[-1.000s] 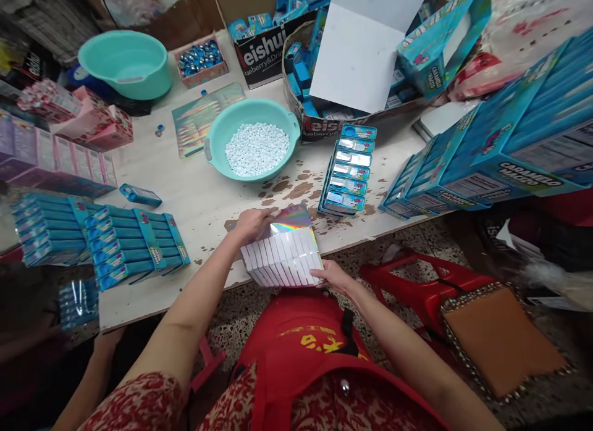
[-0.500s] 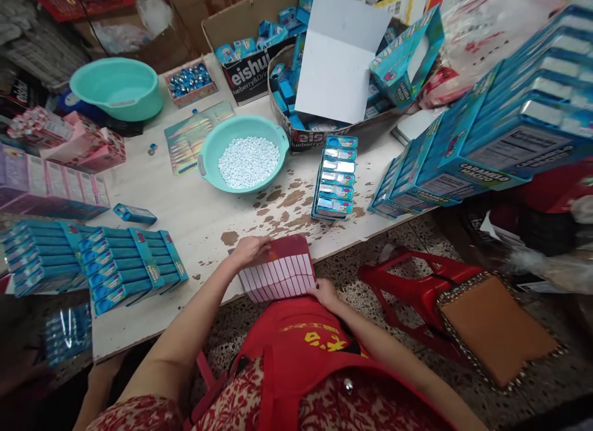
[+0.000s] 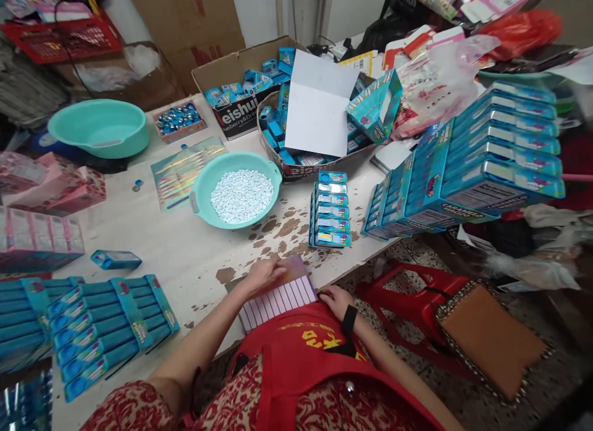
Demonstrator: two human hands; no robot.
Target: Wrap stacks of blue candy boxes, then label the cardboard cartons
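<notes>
A shiny purple-red sheet with rows of white strips, like a sticker sheet (image 3: 282,300), lies at the table's front edge against the red apron. Over its upper left part is my left hand (image 3: 263,276), fingers bent and pressed together on the sheet. My right hand (image 3: 337,299) has its fingers closed at the sheet's right edge. Whether a single strip is between my left fingertips is too small to tell. Beyond the hands stands a turquoise basin (image 3: 200,202) of small white pellets. A row of blue candy boxes (image 3: 331,212) stands to its right.
Stacked blue boxes rise at the right (image 3: 482,171), and more blue packs (image 3: 111,326) lie at the left front. Behind are a second turquoise basin (image 3: 99,125) and open cartons (image 3: 234,119). A red stool (image 3: 403,289) stands on the floor at the right.
The view has tilted upward, so table things appear lower. My left hand has shifted slightly right along the sheet. The sheet's lower strips are now hidden by the apron.
</notes>
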